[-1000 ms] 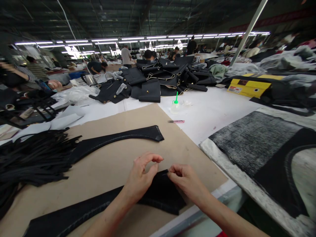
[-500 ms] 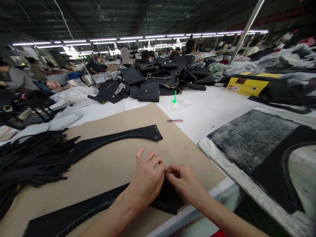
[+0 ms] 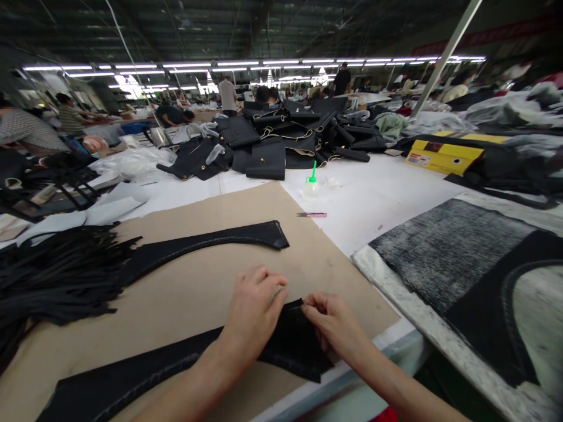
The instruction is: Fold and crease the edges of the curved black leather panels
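Note:
A long, curved black panel with a stitched-looking inner edge lies at the front of the brown board. My right hand pinches the upper corner of its wide end between thumb and fingertips. Just left of that corner, my left hand is held over the panel, fingers bent and a small gap between thumb and forefinger. Part of the panel is hidden beneath my left hand and forearm. Farther back on the board rests a similar curved black panel.
Black strips are heaped at left. Pink-handled thread snips and a green-tipped bottle lie beyond the board. Black bag-like pieces are piled behind. At right, a pale slab carries a black sheet. People work in the background.
My left hand has shifted slightly left, away from my right fingers, uncovering the panel's upper corner. My right hand still grips that corner, having moved slightly right.

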Tool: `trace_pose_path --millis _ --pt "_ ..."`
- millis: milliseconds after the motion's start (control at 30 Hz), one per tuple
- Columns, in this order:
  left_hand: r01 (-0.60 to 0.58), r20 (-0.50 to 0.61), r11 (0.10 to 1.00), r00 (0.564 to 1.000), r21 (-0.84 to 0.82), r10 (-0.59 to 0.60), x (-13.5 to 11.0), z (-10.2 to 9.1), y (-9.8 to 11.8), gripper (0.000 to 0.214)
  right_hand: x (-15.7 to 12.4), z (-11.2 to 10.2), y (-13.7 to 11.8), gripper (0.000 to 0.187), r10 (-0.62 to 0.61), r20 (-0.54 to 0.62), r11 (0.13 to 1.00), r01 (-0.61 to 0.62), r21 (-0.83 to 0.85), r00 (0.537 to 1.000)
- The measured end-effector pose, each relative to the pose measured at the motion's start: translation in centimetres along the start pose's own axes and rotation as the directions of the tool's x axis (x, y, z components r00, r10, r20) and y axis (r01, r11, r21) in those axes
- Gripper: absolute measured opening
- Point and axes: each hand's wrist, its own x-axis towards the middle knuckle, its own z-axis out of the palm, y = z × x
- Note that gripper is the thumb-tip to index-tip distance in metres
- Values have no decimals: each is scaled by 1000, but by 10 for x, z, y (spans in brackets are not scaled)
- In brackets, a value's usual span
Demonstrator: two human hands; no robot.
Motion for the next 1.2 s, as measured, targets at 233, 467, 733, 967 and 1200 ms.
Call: trace_pose_path --millis 233,467,733,967,1200 --pt "-264 191 936 956 232 223 -57 43 -1 34 2 -6 3 17 67 25 974 -60 -219 997" --pt "-285 187 917 953 280 239 -67 51 0 36 11 -39 -1 11 163 195 956 -105 -275 967" --pt "-202 59 939 979 277 193 -71 52 6 36 9 -51 -21 31 -380 438 698 564 -442 814" --pt "-142 65 951 989 273 129 -72 54 9 42 22 -55 -23 22 -348 617 503 696 -512 706" --pt "-115 86 953 992 280 94 -72 55 10 49 31 -61 -22 18 -333 694 383 764 -519 639"
